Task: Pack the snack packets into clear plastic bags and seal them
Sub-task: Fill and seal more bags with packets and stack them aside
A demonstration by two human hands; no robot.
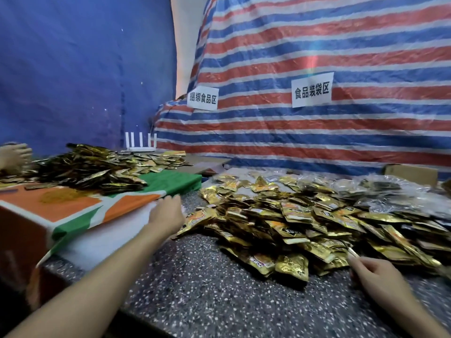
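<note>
A large pile of gold and orange snack packets point(305, 220) lies on the speckled stone table point(207, 289). Clear plastic bags point(390, 189) holding packets lie behind it at the back right. My left hand point(168, 213) reaches to the pile's left edge, fingers stretched forward, beside one packet point(195, 219). Whether it touches that packet is hidden. My right hand point(373, 272) is at the pile's near right edge, with its fingers curled. Thumb and forefinger pinch the pale edge of a packet point(352, 252).
A raised box under a green, orange and white cloth point(97, 208) stands left, carrying a second heap of packets point(97, 167). Another person's hand point(14, 152) shows at the far left. A white router point(140, 145), a cardboard box point(410, 173) and a striped tarp point(317, 132) stand behind.
</note>
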